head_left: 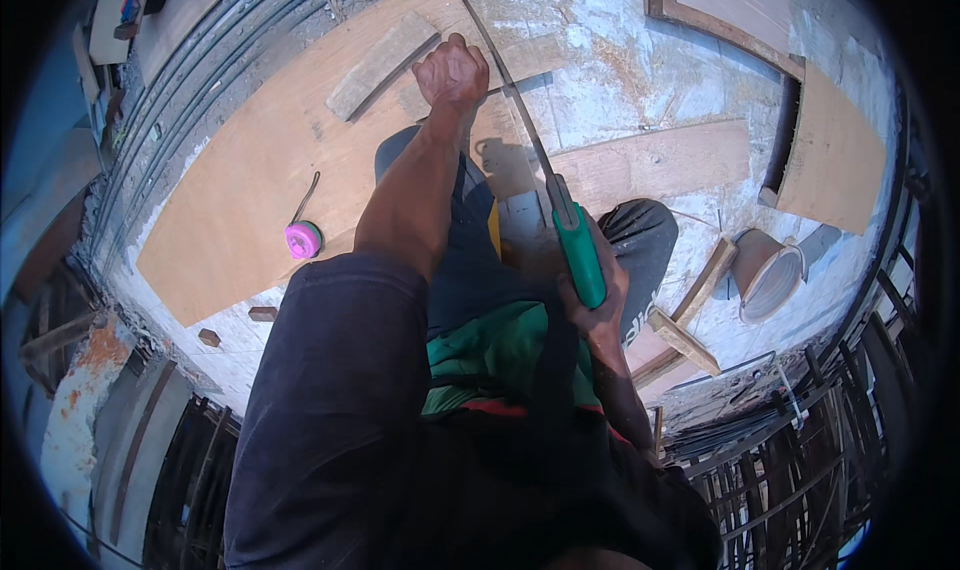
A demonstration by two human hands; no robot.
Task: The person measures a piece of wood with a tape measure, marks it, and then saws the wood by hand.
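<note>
My right hand [606,288] is wrapped round the green handle of a handsaw [577,245]. From there the long, thin blade runs up and to the left, along the right edge of a large plywood sheet [250,185]. Near the far end of the sheet my left hand [452,70] is closed into a fist and rests on the wood. Its fingertips are hidden, so I cannot see what they hold. Just left of that fist lies a short wooden block [383,65], flat on the plywood. Beneath the blade a narrow board [535,58] passes crosswise.
A pink tape measure [303,239] with a dark strap sits on the plywood. To the right lie a flat plank [655,160], crossed wooden pieces [690,330] and a tipped round container [770,278]. A wooden frame [720,32] and a board [832,150] lie farther off.
</note>
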